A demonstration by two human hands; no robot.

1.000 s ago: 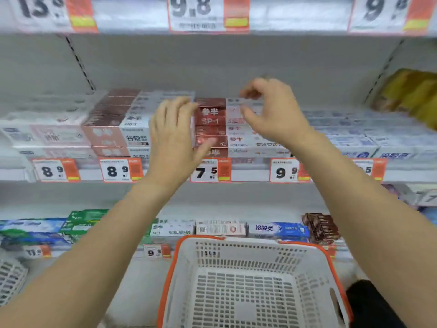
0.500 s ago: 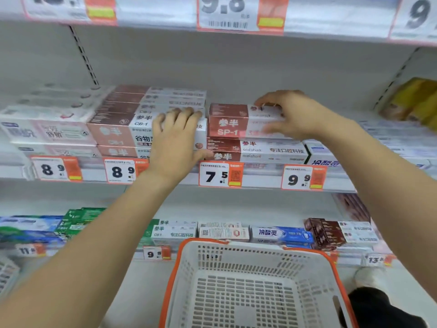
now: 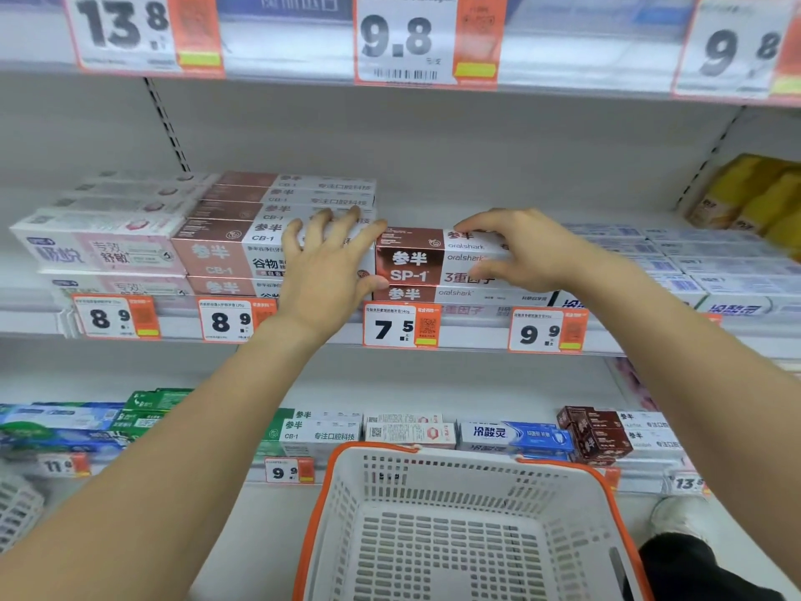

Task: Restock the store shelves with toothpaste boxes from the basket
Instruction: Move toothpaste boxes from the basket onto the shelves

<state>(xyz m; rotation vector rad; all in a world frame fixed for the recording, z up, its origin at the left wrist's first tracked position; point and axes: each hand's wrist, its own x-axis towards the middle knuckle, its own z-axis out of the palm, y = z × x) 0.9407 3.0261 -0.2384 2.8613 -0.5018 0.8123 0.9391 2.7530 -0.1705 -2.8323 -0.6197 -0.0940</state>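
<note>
A dark red SP-1 toothpaste box (image 3: 409, 264) lies on top of a stack on the middle shelf (image 3: 472, 336), above the 7.5 price tag. My right hand (image 3: 520, 249) grips its right part, fingers over the top and thumb on the front. My left hand (image 3: 329, 266) rests flat with spread fingers against the neighbouring CB-1 boxes (image 3: 225, 253), its thumb touching the SP-1 box's left end. The white basket with an orange rim (image 3: 455, 527) sits below, and no boxes show inside it.
White and pink boxes (image 3: 99, 249) fill the shelf's left, white and blue ones (image 3: 693, 271) its right, yellow packs (image 3: 754, 197) far right. The lower shelf carries green, blue and dark red boxes (image 3: 594, 435). Another basket's corner (image 3: 17, 501) shows at the left edge.
My right hand has come down from above the stack onto the SP-1 box and closed on it. My left hand stayed flat against the CB-1 boxes.
</note>
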